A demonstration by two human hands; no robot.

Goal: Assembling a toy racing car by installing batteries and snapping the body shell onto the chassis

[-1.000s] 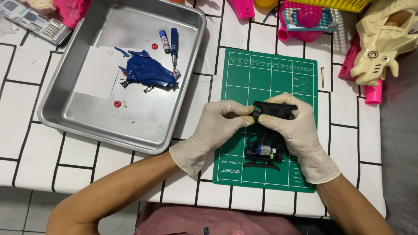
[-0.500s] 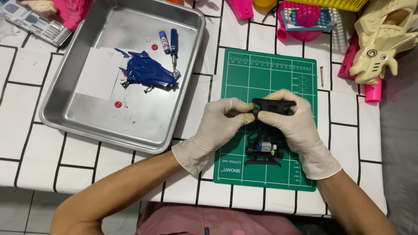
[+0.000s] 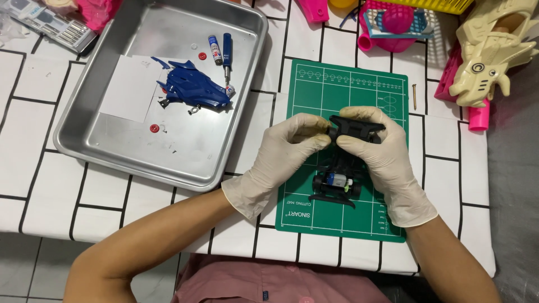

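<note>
head view: our left hand (image 3: 286, 147) and right hand (image 3: 377, 150) closed on the light, brittle-looking black toy car chassis (image 3: 343, 164), pinching its front end.

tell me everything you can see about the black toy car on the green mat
The toy car is a bare black plastic chassis with no body shell, lying flat on the green mat. A small silver motor sits exposed between black wheels at the end nearest the person. Both gloved hands grip its far end: the left hand pinches one side, the right hand covers the other.
</note>
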